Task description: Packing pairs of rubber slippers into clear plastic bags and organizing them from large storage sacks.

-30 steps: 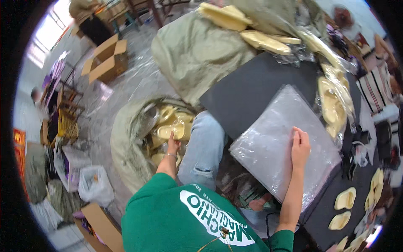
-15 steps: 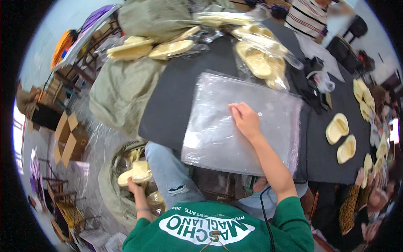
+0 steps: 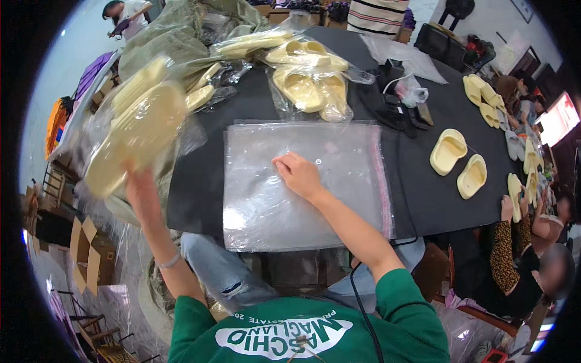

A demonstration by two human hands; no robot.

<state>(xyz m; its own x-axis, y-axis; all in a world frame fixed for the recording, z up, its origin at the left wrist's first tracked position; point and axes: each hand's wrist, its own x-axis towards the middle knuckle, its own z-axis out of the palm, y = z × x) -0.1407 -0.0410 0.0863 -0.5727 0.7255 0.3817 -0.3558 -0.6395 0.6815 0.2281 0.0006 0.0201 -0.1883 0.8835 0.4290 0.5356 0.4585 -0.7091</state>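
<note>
Your left grip (image 3: 140,183) is holding film-wrapped cream slippers (image 3: 142,130), blurred, raised at ten o'clock from the clear bag stack (image 3: 260,212); your right grip (image 3: 296,172) is resting on that stack, curled narrow, though whether it is pinching anything I cannot tell. Wrapped slippers (image 3: 298,88) are lying at twelve o'clock, seemingly done; one bare pair (image 3: 446,158) is sitting unbagged at three.

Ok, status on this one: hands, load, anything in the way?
Left hand gripping blurred, plastic-wrapped pale yellow slippers. Right hand curled over clear plastic stack. Possibly in the way: other wrapped slippers just beyond it, on black table.
</note>
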